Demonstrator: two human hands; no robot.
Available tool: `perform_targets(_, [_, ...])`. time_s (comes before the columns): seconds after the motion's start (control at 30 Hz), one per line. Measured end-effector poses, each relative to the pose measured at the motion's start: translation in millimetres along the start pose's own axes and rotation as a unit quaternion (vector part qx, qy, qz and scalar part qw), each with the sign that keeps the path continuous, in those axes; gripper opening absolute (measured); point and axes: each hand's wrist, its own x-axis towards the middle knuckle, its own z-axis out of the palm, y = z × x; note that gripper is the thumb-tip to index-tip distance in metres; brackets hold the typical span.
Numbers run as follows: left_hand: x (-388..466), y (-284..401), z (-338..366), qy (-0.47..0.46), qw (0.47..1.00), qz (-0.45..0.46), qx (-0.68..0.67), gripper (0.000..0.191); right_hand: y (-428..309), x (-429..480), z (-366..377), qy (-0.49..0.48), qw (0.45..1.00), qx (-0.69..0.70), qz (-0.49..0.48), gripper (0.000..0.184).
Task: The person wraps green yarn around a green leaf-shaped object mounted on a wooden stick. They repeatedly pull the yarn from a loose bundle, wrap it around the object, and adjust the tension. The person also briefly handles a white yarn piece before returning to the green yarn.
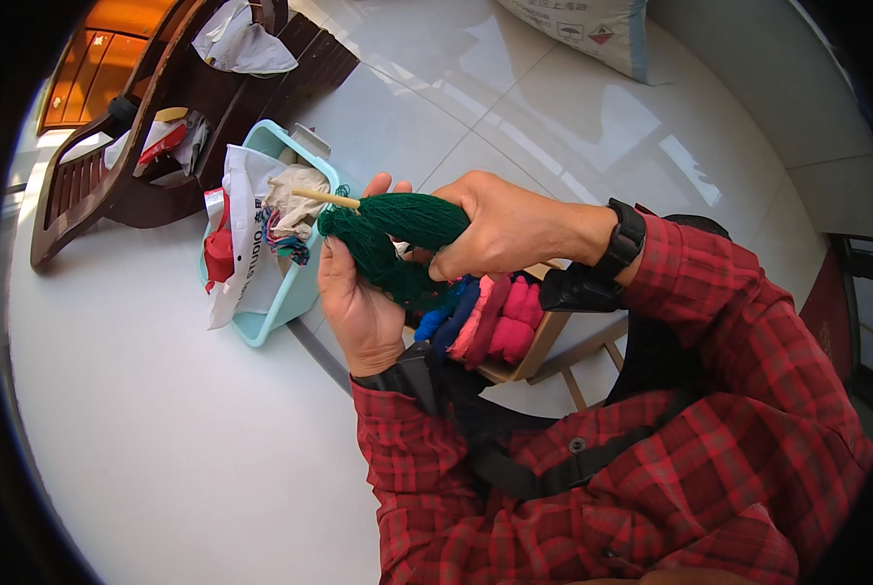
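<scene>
Dark green yarn (414, 221), bundled in a skein, is held between both hands above a box. My left hand (359, 300) cups its lower left side, thumb up against the strands. From the right, my right hand (491, 223) grips the skein's other end with thumb and fingers. A pale wooden stick (325, 197) pokes out of the yarn towards the left; its other end is hidden in the strands. Beneath the hands, a cardboard-coloured box (546, 345) holds pink yarn (517, 322), with dark red, salmon and blue bundles beside it.
A light teal plastic basket (308, 281) on the left holds a white printed bag (250, 241), beige cloth (295, 194) and a red item (219, 254). Behind it stands a dark wooden chair (140, 139) bearing bags. A large printed sack (590, 33) lies at the top on the tiled floor.
</scene>
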Motion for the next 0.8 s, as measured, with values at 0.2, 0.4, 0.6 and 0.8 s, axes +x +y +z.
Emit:
perform_targets(0.2, [2,-2,2,-0.022,0.999,-0.011,0.028,0.051,4,-1,-2,-0.012,0.994,-0.106,0.020,0.015])
perform_targets(0.4, [-1,-11,1,-0.023,0.998,-0.060,0.002,0.043,8,-1,-2,0.026,0.980,-0.197,-0.009,0.021])
perform_targets(0.6, [2,-13,-2,0.020,0.997,-0.067,0.015,0.038,10,5,-8,0.057,0.983,-0.177,0.006,0.020])
perform_targets(0.8, [4,4,-11,0.108,0.991,-0.045,0.060,0.033,-4,5,-24,0.075,0.992,-0.096,0.043,0.015])
